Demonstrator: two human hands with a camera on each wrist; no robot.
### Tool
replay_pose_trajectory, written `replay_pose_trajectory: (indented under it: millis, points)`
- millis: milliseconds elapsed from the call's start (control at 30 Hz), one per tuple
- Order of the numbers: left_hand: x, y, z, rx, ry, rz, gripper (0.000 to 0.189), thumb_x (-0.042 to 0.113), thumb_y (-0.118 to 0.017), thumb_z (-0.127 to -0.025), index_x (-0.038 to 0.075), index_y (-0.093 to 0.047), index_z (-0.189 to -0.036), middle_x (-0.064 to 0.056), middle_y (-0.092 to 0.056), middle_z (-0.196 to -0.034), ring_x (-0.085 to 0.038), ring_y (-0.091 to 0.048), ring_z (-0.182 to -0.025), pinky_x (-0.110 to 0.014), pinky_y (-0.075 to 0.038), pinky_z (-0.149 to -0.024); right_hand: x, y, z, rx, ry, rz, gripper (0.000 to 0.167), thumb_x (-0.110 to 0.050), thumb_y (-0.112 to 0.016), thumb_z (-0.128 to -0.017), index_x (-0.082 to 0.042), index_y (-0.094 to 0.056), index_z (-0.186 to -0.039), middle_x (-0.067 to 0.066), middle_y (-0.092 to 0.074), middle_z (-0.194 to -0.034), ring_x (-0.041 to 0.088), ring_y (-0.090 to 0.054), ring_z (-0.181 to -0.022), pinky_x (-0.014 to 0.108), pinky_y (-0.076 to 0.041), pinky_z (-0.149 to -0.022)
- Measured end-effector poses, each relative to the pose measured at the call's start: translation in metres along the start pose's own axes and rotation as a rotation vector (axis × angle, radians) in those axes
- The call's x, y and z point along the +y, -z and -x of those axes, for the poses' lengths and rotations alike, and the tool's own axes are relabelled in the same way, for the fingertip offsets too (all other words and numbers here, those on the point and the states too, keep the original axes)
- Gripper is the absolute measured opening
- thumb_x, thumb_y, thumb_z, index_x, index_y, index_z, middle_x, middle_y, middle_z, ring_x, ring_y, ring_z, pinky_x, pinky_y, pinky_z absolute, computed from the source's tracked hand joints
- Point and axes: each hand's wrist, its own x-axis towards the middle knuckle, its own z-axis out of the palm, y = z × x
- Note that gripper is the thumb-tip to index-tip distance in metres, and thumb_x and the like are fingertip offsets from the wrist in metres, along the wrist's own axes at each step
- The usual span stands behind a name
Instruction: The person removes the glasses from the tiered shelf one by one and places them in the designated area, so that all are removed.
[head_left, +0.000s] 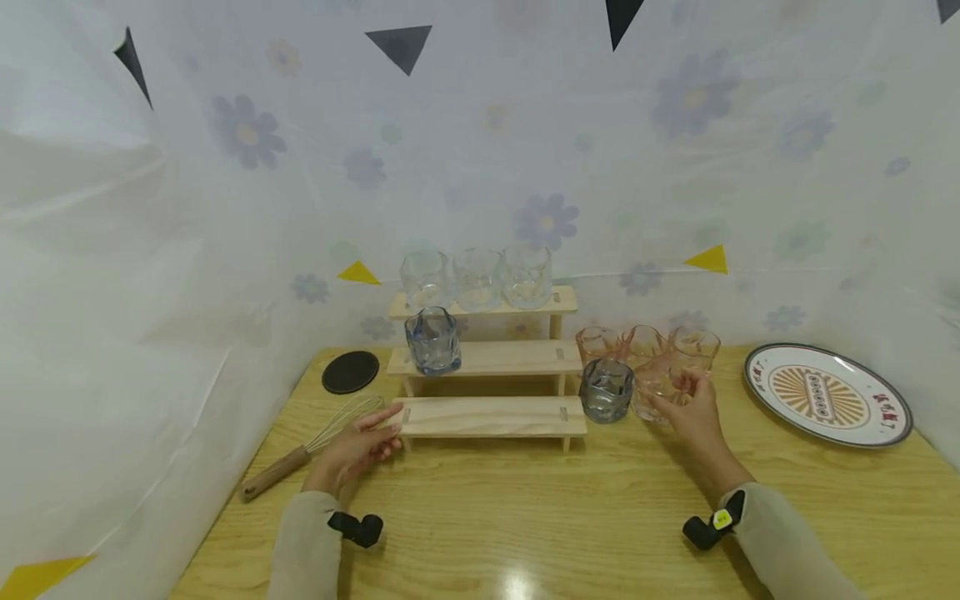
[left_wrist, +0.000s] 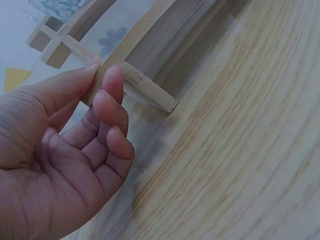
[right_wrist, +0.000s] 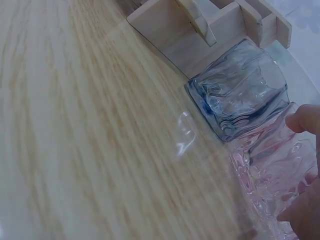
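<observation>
My left hand (head_left: 358, 454) pinches the left end of the lowest board of a three-step wooden rack (head_left: 487, 415); in the left wrist view, thumb and index finger press on the board end (left_wrist: 102, 75). On the right, my right hand (head_left: 699, 417) grips a pink glass (head_left: 651, 400) standing on the table, its thumb and fingers spread across the sides. The right wrist view shows that pink glass (right_wrist: 280, 172) close against a blue-grey glass (right_wrist: 240, 90), which stands beside the rack. Three more pink glasses (head_left: 693, 343) stand behind.
Three clear glasses (head_left: 477, 279) line the rack's top board. A blue glass (head_left: 433, 342) sits at the left of the middle board. A whisk (head_left: 300, 458) and a black round coaster (head_left: 350, 372) lie at left. A large white plate (head_left: 828, 396) lies at right.
</observation>
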Motion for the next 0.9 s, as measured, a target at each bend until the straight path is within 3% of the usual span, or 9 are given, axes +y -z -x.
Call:
replay_pose_trajectory:
  millis: [500, 600, 667, 733, 900]
  points:
    - [0.001, -0.001, 0.001, 0.0, -0.004, -0.002, 0.059, 0.015, -0.06, -0.094, 0.01, -0.034, -0.148, 0.002, -0.067, -0.075, -0.007, -0.053, -0.063, -0.021, -0.044, -0.062, -0.002, 0.001, 0.002, -0.012, -0.06, 0.013, 0.06, -0.008, -0.071, -0.085, 0.009, -0.03, -0.125, 0.013, -0.036, -0.11, 0.025, -0.037, -0.104, 0.018, -0.032, -0.077]
    - [0.0, -0.001, 0.001, 0.002, -0.006, -0.008, 0.059, 0.016, -0.06, -0.094, 0.011, -0.035, -0.148, 0.002, -0.067, -0.075, -0.007, -0.053, -0.064, -0.021, -0.044, -0.062, -0.008, 0.006, 0.005, -0.054, -0.084, 0.0, 0.068, -0.012, -0.068, -0.088, 0.009, -0.023, -0.135, 0.021, -0.032, -0.125, 0.034, -0.033, -0.118, 0.03, -0.035, -0.095]
    - [-0.001, -0.001, 0.001, 0.002, -0.005, -0.01, 0.059, 0.016, -0.06, -0.094, 0.011, -0.035, -0.148, 0.002, -0.067, -0.075, -0.007, -0.053, -0.064, -0.021, -0.045, -0.062, -0.012, 0.011, 0.005, -0.074, -0.094, -0.008, 0.076, -0.014, -0.067, -0.089, 0.009, -0.016, -0.141, 0.026, -0.026, -0.134, 0.039, -0.028, -0.124, 0.043, -0.03, -0.104]
    - [-0.001, -0.001, 0.0, 0.006, -0.002, -0.01, 0.059, 0.016, -0.06, -0.094, 0.012, -0.036, -0.147, 0.002, -0.067, -0.075, -0.007, -0.053, -0.064, -0.021, -0.045, -0.062, -0.015, 0.015, 0.005, -0.091, -0.086, -0.017, 0.081, -0.014, -0.067, -0.089, 0.009, -0.012, -0.144, 0.03, -0.021, -0.14, 0.045, -0.024, -0.127, 0.059, -0.022, -0.105]
    - [-0.002, 0.0, 0.0, 0.01, -0.002, -0.004, 0.059, 0.017, -0.061, -0.094, 0.012, -0.036, -0.147, 0.002, -0.067, -0.075, -0.007, -0.053, -0.063, -0.021, -0.045, -0.062, -0.02, 0.024, 0.004, -0.102, -0.032, 0.026, 0.082, -0.016, -0.069, -0.088, 0.007, -0.015, -0.146, 0.032, -0.02, -0.141, 0.048, -0.025, -0.126, 0.062, -0.018, -0.105]
